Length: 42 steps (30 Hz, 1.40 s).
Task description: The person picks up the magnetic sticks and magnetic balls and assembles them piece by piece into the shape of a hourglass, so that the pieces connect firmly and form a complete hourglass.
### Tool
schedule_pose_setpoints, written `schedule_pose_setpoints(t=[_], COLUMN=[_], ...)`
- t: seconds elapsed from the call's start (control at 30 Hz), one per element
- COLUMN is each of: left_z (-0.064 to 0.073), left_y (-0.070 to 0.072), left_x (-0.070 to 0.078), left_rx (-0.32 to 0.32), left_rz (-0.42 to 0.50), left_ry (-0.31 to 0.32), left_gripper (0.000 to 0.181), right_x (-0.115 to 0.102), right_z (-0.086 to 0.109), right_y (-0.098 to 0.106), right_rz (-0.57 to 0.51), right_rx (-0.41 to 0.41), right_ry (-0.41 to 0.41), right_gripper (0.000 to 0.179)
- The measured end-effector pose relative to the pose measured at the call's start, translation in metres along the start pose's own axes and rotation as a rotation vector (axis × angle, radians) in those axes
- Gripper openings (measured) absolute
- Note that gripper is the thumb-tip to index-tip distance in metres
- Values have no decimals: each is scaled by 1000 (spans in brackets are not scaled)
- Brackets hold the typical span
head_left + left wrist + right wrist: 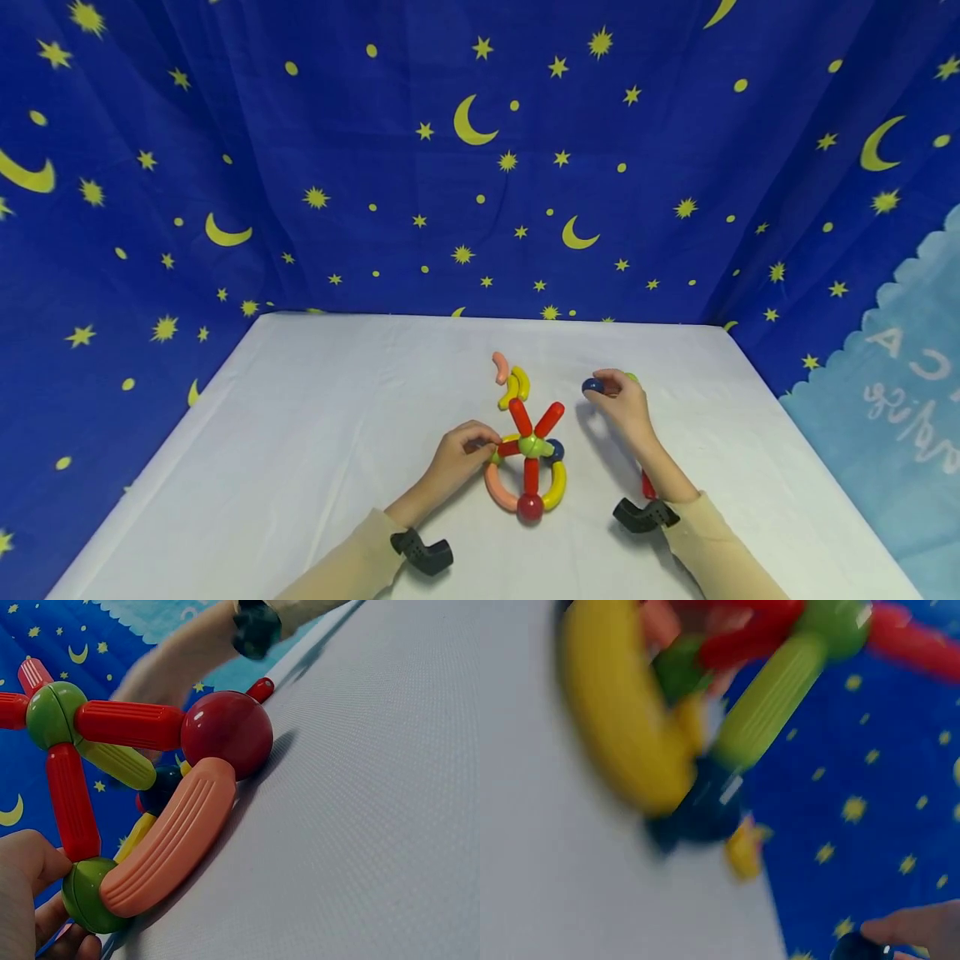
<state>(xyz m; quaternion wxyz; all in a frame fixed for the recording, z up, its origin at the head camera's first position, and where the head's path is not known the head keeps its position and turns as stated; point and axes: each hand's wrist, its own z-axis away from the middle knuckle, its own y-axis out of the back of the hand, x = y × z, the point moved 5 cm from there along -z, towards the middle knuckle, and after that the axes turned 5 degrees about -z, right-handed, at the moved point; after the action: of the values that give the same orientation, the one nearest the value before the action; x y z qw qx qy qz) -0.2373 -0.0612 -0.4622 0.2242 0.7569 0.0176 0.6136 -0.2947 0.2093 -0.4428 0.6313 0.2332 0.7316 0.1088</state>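
A toy structure of rods and balls stands on the table, its curved base made of a pink rod and yellow rods. Red rods rise from that base to a green ball on top; two more red rods point up from there. At the front sits a red ball. My left hand grips the lower green ball on the structure's left side. Off to the right, my right hand pinches a loose dark blue ball above the table, apart from the structure.
Behind the structure lie loose curved yellow rods and a small pink rod. A red rod is on the table under my right forearm. A green piece shows just behind my right hand. A starry blue cloth hangs behind the table.
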Motion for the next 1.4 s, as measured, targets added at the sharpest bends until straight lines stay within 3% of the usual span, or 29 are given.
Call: schedule_pose_setpoints(t=[0.13,0.23,0.37,0.5,0.87,1.13,1.23,1.4], left_z=[1,1,0,0,1,-11,-14,-17], left_y=[2,1,1,-1,0,-8,-5,4], left_x=[2,1,2,4,3,-23,-16,8], left_rx=[7,5,0,-2,3,53,32,-58], left_rz=[-2,1,4,-2,-10,-12,60,219], left_ry=[-2,-2,4,5,-13,-32,-68,-121], left_gripper=[13,13,13,14,14,17,30,53], right_x=[-36,-64,-97,-115,-130,-131,-131,-129], right_z=[7,13,21,29,38,41,40,37], right_y=[-7,-14,-26,-36,-46,-47,-47,-45], right_rz=[-175,-264,-302,-292,-230,-243,-248,-254], right_rx=[-66,-135,-243,-332,-432,-437,-439,-424], right_ry=[-9,28,141,242,377,407,407,408], right_gripper=[38,39,38,37,34,32,30,27])
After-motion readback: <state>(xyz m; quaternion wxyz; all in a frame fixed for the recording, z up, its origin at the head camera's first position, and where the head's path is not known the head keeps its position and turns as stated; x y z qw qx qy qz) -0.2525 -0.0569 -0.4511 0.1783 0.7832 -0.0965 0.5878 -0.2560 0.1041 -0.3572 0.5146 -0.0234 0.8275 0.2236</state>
